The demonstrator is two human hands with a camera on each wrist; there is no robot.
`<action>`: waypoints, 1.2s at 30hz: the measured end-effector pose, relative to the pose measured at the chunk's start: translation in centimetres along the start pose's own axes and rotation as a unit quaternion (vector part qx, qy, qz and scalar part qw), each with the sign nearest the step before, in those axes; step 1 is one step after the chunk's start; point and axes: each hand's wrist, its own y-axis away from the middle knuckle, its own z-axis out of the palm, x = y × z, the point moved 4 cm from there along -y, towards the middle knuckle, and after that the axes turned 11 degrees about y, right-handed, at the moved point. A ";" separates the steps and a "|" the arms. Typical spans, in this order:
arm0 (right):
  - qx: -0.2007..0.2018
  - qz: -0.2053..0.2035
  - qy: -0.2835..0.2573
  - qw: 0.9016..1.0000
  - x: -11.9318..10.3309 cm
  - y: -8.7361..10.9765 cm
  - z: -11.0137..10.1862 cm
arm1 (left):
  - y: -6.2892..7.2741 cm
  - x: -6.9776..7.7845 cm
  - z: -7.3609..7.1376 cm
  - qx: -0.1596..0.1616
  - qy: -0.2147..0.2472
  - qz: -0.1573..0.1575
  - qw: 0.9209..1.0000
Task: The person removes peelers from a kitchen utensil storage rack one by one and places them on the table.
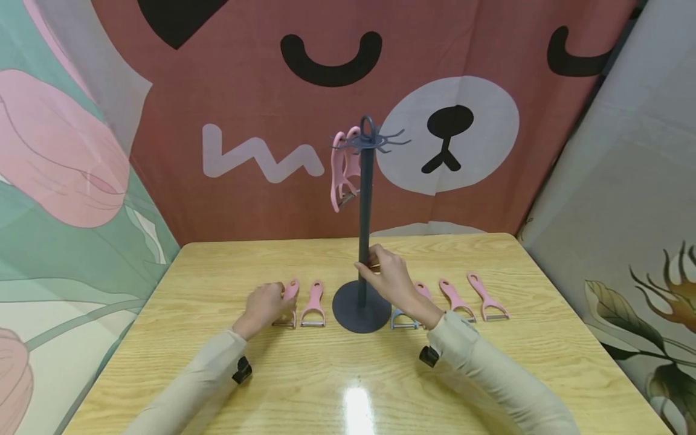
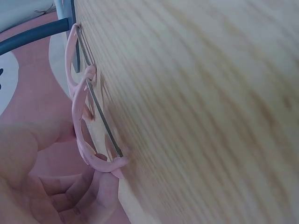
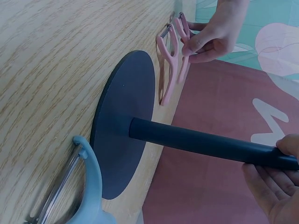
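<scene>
My left hand (image 1: pixel 267 307) pinches the handle of the leftmost pink peeler (image 1: pixel 292 289) low at the table; the left wrist view shows thumb and fingers on either side of its pink frame (image 2: pixel 80 126). Just right of it lies a second pink peeler (image 1: pixel 315 297). With thumb and fingers, my right hand (image 1: pixel 393 279) holds the dark pole (image 1: pixel 365 211) of an upright stand, whose round base (image 1: pixel 348 311) rests on the table. Two pink peelers (image 1: pixel 337 172) hang from the hooks at the left of its top.
Right of the base lie a light blue peeler (image 3: pixel 93 182) and several pink peelers, including one at the far right (image 1: pixel 486 295); my right forearm partly covers this row. The wooden table (image 1: pixel 304 386) ends at a printed cloth (image 1: pixel 261 211) behind.
</scene>
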 end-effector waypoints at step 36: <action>-0.003 0.012 -0.014 1.000 0.3 0.1 0.0 | -0.2 0.1 0.1 0.024 -0.032 0.007 0.999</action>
